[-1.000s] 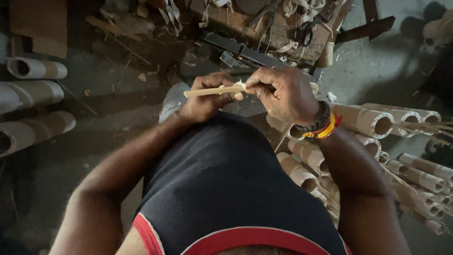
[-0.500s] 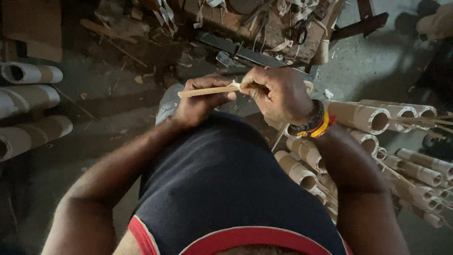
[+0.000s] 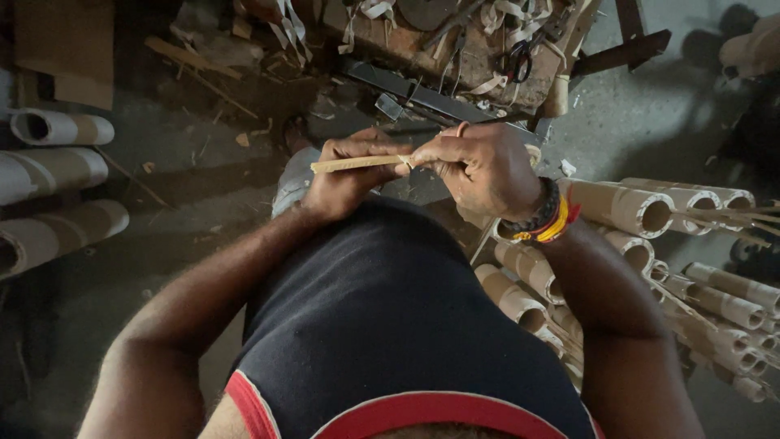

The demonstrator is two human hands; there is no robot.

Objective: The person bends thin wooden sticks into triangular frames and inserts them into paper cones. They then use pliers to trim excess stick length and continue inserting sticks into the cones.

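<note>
The right end of the thin wooden strip is hidden inside the right hand. The cardboard tubes at the left are cut off by the frame edge. Items on the cluttered workbench are too dim to identify.

Single head-worn view, looking steeply down over the person's own chest, black shirt filling the lower middle. Close range: left hand and right hand sit just above the shirt, near frame centre. Beyond the hands, the cluttered wooden bench lies at top edge. Cardboard tubes right of the shirt, more tubes far left. No second view.
</note>
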